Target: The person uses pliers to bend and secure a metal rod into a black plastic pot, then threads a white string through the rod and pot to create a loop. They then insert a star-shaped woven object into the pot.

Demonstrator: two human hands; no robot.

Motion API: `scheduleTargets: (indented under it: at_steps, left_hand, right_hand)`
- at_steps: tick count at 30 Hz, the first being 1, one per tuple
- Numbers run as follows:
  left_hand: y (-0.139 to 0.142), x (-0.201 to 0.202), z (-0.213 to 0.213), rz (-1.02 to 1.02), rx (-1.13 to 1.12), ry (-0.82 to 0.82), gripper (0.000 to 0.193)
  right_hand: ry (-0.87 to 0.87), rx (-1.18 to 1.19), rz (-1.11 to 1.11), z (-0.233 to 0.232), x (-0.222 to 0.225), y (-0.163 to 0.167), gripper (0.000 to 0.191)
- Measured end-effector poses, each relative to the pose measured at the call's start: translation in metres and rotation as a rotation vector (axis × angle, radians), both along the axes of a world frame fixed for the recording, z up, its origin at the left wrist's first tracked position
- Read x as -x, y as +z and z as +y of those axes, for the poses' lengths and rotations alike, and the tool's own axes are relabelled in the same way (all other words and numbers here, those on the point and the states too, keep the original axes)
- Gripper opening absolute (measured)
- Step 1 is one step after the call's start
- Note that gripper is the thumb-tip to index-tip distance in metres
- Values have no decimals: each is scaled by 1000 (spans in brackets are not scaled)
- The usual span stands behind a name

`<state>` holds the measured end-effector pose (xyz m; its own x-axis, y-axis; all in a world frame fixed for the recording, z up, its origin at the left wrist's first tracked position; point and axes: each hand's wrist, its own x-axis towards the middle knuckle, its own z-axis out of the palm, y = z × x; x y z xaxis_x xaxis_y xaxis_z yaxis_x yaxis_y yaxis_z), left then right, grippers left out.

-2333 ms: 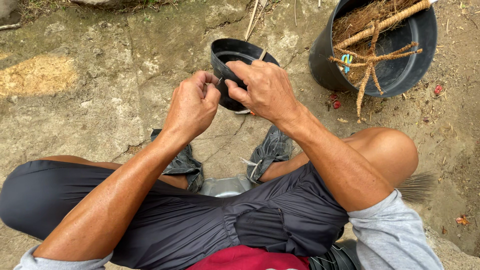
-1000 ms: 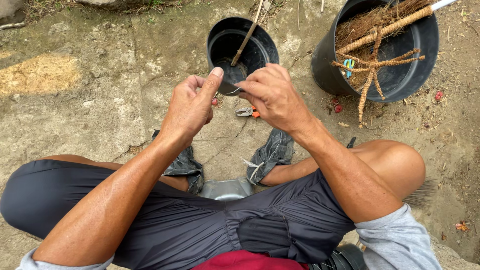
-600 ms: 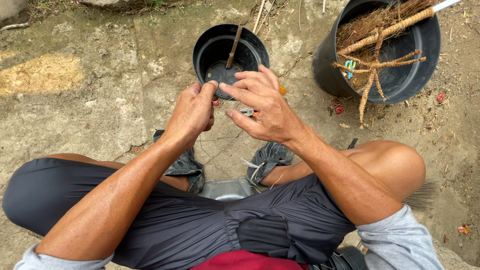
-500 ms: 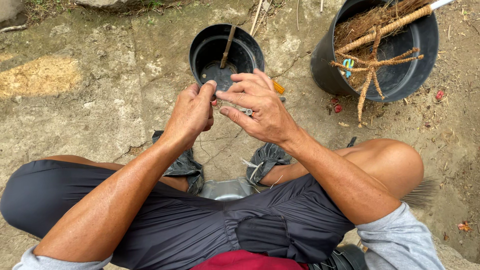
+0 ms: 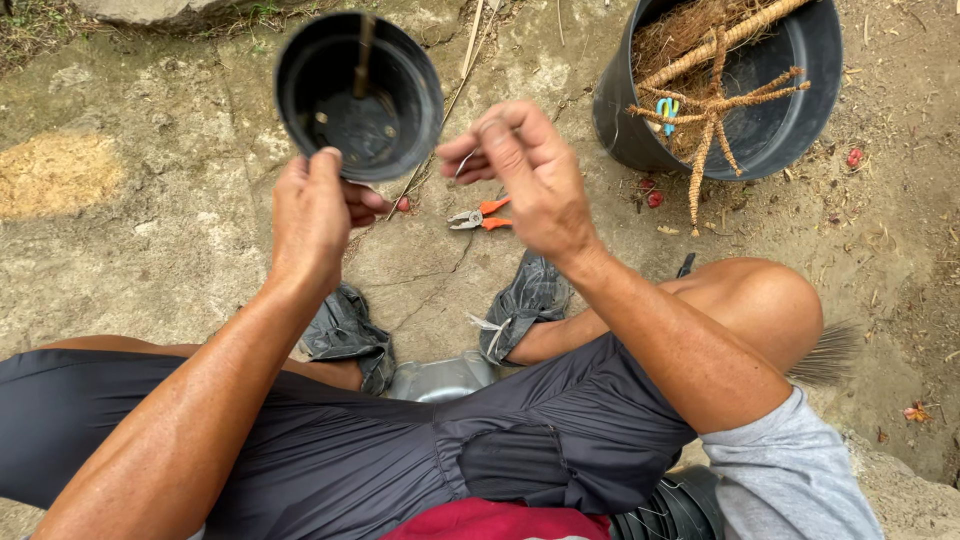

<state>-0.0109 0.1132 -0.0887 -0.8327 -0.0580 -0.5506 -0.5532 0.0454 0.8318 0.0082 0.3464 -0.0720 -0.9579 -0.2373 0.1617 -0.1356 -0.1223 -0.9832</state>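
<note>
Above the stony ground, the left hand grips the near rim of a small black plastic pot, seemingly light, thin-walled and flexible, while the right hand pinches a thin wire.

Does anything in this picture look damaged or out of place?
Yes. The ground has a thin crack running between the feet, and orange-handled pliers lie loose on it. Small red bits are scattered beside the big bucket.

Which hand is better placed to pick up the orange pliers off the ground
Probably the right hand: it hovers almost directly above the pliers, pinching only a thin wire. The left hand is busy gripping the small black pot.
</note>
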Motion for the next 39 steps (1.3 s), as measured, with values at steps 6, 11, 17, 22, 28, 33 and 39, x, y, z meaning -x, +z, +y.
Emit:
scheduleTargets:
  at_steps: [6, 11, 17, 22, 28, 33, 39]
  left_hand:
    - [9, 10, -18, 123, -134, 182, 28]
    - [12, 8, -13, 154, -191, 135, 29]
    - [11, 11, -2, 132, -193, 77, 30]
    - [10, 11, 2, 153, -184, 55, 28]
    - [10, 8, 4, 175, -224, -18, 29]
    - [12, 7, 4, 172, -203, -40, 27]
    - [12, 7, 5, 179, -191, -81, 27]
  right_hand:
    - [-244, -109, -69, 33, 17, -20, 23]
    - [-283, -426, -214, 47, 24, -56, 25]
    - [-243, -577, -412, 64, 22, -83, 25]
    - [-226, -699, -518, 67, 15, -84, 24]
    - [-277, -707, -607, 68, 9, -75, 22]
    - [-389, -702, -617, 78, 8, -65, 21]
    - [-493, -698, -717, 89, -4, -72, 22]
